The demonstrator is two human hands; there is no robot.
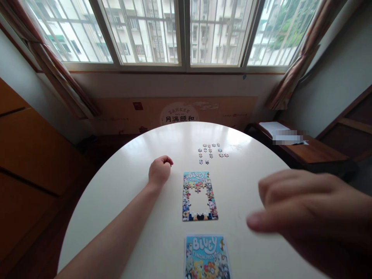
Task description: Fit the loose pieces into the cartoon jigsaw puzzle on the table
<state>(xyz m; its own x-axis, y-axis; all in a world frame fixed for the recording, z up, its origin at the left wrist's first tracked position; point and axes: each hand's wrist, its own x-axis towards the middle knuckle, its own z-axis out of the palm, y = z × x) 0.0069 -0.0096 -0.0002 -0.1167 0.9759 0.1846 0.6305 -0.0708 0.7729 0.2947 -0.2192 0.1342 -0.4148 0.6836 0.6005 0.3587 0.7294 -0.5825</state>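
Note:
On the white table, a partly assembled jigsaw puzzle [198,177] has "Bluey" lettering at its top. Its frame is filled, and a white gap shows in the middle. Beyond it lie several loose puzzle pieces [205,150], spread in uneven rows. My left hand [160,170] rests on the table left of the puzzle, fingers curled into a loose fist. My right hand [296,205], blurred, hovers close to the camera at the right, its thumb apart from the bent fingers and nothing visible between them. A matching picture card [206,252] lies nearest me, cut off by the lower edge.
The round white table [116,186] has a curved far edge below a barred window [186,35]. At the right stands a low wooden bench [322,151] with papers on it. An orange-brown cabinet [31,143] stands at the left, and curtains [58,73] hang beside the window.

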